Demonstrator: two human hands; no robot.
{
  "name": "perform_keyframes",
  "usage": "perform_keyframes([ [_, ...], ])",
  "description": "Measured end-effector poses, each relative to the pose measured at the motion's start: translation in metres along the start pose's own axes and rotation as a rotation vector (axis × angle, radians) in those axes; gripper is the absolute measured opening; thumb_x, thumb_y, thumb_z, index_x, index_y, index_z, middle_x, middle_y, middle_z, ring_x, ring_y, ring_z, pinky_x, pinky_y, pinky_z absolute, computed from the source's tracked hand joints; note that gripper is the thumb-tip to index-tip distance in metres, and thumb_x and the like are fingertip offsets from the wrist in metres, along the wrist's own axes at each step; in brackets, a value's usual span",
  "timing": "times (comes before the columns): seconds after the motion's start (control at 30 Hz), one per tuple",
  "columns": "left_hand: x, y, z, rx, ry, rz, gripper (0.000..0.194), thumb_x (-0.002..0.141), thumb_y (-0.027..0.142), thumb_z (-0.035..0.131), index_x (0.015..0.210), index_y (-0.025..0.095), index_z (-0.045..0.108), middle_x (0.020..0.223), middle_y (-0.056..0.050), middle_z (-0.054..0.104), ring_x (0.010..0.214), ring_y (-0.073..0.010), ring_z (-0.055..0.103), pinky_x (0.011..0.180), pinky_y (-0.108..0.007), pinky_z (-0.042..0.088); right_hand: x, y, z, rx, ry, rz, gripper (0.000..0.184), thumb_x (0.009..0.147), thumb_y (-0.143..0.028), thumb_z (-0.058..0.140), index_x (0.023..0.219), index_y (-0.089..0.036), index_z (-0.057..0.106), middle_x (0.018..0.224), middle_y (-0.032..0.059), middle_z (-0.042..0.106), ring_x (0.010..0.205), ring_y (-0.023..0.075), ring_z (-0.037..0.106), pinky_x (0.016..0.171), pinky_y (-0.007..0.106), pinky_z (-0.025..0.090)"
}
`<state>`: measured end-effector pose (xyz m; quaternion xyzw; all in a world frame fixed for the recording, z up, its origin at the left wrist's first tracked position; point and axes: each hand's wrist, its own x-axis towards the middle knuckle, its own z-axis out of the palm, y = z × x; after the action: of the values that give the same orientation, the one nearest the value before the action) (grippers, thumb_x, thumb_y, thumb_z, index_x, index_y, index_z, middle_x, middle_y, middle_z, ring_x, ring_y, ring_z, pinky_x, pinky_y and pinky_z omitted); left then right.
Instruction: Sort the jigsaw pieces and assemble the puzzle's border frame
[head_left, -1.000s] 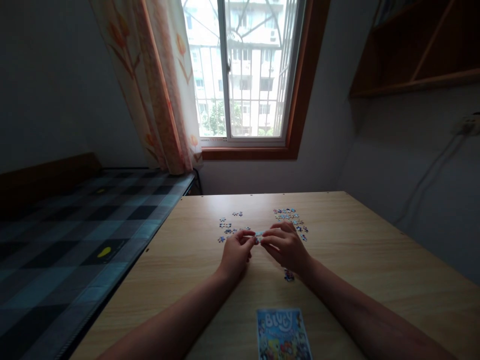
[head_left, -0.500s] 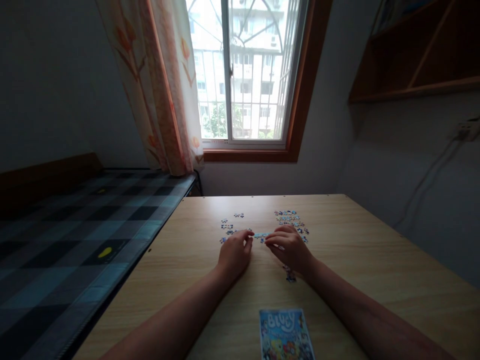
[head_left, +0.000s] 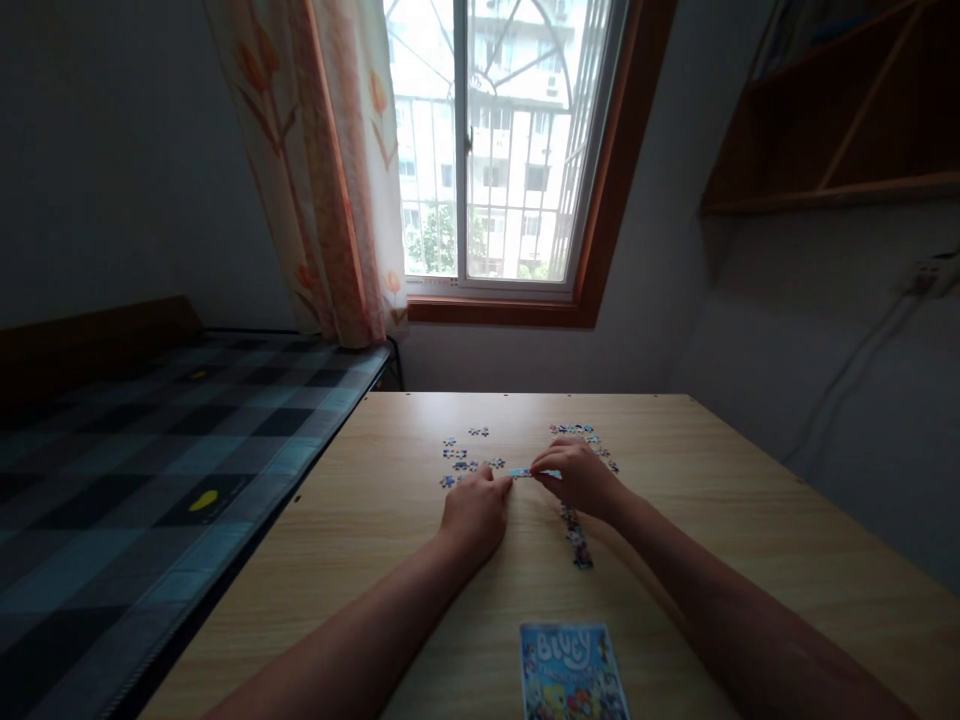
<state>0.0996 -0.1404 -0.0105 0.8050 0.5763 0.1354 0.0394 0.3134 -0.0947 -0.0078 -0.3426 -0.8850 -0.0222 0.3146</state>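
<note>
A short light-blue strip of joined jigsaw pieces [head_left: 520,473] lies between my two hands. My left hand [head_left: 476,512] rests on the table with curled fingers, thumb and fingertips at the strip's left end. My right hand [head_left: 583,476] is closed in a pinch at the strip's right end, over a jigsaw piece that its fingers partly hide. Below the right wrist, a darker joined strip [head_left: 577,545] runs toward me, partly covered by the hand. Loose jigsaw pieces [head_left: 454,454] lie beyond my left hand, and several more pieces [head_left: 571,429] beyond my right.
A Bluey picture card [head_left: 574,672] lies near me on the wooden table [head_left: 360,590]. Left of the table stands a bed with a checked cover [head_left: 247,430]. A curtained window [head_left: 517,150] is ahead, and a wall shelf [head_left: 832,140] hangs at the right.
My right hand has lifted slightly and shifted up and left, uncovering more of the darker strip. My left hand's fingers have moved a little right, closer to the blue strip's end. The view has tilted slightly.
</note>
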Motion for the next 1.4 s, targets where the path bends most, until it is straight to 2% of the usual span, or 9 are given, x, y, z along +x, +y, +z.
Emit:
perform_keyframes([
  [0.17, -0.001, 0.001, -0.002, 0.012, -0.013, -0.008, 0.031, 0.096, 0.028, 0.044, 0.106, 0.029, 0.074, 0.100, -0.010, 0.065, 0.091, -0.0239, 0.064, 0.073, -0.032, 0.045, 0.015, 0.005, 0.010, 0.089, 0.064, 0.070, 0.012, 0.086, -0.018, 0.072, 0.085, -0.026, 0.080, 0.086, 0.0014, 0.080, 0.080, 0.0185, 0.071, 0.088, 0.035, 0.051],
  [0.37, -0.003, 0.003, -0.008, 0.003, -0.008, -0.034, 0.028, 0.096, 0.029, 0.046, 0.102, 0.027, 0.073, 0.102, -0.007, 0.066, 0.088, -0.0204, 0.065, 0.072, -0.030, 0.045, 0.004, 0.004, 0.027, 0.117, 0.046, 0.080, 0.013, 0.083, -0.016, 0.072, 0.084, -0.026, 0.080, 0.084, 0.0011, 0.080, 0.078, 0.0184, 0.070, 0.079, 0.031, 0.053],
  [0.57, -0.002, 0.003, -0.006, 0.012, 0.008, -0.047, 0.025, 0.096, 0.027, 0.047, 0.102, 0.023, 0.070, 0.104, -0.007, 0.066, 0.088, -0.0199, 0.065, 0.073, -0.030, 0.047, -0.001, 0.001, 0.035, 0.097, 0.053, 0.050, 0.017, 0.082, -0.014, 0.070, 0.082, -0.027, 0.080, 0.083, 0.0005, 0.080, 0.080, 0.0202, 0.069, 0.085, 0.036, 0.052],
  [0.8, -0.001, 0.003, -0.001, 0.044, 0.000, -0.042, 0.043, 0.096, 0.027, 0.047, 0.137, 0.026, 0.059, 0.110, -0.009, 0.066, 0.096, -0.0222, 0.065, 0.079, -0.031, 0.048, -0.001, 0.000, 0.038, 0.110, 0.068, 0.029, 0.016, 0.084, -0.016, 0.069, 0.084, -0.028, 0.080, 0.085, 0.0004, 0.080, 0.083, 0.0203, 0.068, 0.085, 0.036, 0.051],
  [1.0, -0.001, 0.004, -0.005, 0.093, -0.033, -0.016, 0.032, 0.095, 0.027, 0.049, 0.123, 0.027, 0.066, 0.108, -0.009, 0.064, 0.096, -0.0228, 0.064, 0.080, -0.032, 0.048, -0.001, 0.000, 0.036, 0.108, 0.042, 0.038, 0.015, 0.087, -0.019, 0.068, 0.084, -0.028, 0.080, 0.088, 0.0008, 0.080, 0.087, 0.0206, 0.069, 0.089, 0.038, 0.050],
  [1.2, -0.001, 0.003, -0.003, 0.091, -0.020, -0.012, 0.030, 0.095, 0.027, 0.049, 0.119, 0.027, 0.067, 0.108, -0.009, 0.064, 0.096, -0.0229, 0.064, 0.079, -0.033, 0.048, -0.003, 0.008, 0.037, 0.096, 0.072, 0.054, 0.013, 0.084, -0.020, 0.071, 0.082, -0.029, 0.080, 0.095, 0.0011, 0.080, 0.090, 0.0209, 0.070, 0.089, 0.038, 0.052],
  [1.4, 0.000, 0.005, -0.003, 0.095, -0.015, -0.018, 0.043, 0.096, 0.028, 0.045, 0.136, 0.029, 0.060, 0.111, -0.010, 0.064, 0.097, -0.0238, 0.064, 0.079, -0.033, 0.048, -0.004, 0.008, 0.037, 0.069, 0.050, 0.034, 0.013, 0.086, -0.022, 0.071, 0.083, -0.031, 0.080, 0.099, -0.0001, 0.079, 0.094, 0.0204, 0.070, 0.091, 0.038, 0.051],
])
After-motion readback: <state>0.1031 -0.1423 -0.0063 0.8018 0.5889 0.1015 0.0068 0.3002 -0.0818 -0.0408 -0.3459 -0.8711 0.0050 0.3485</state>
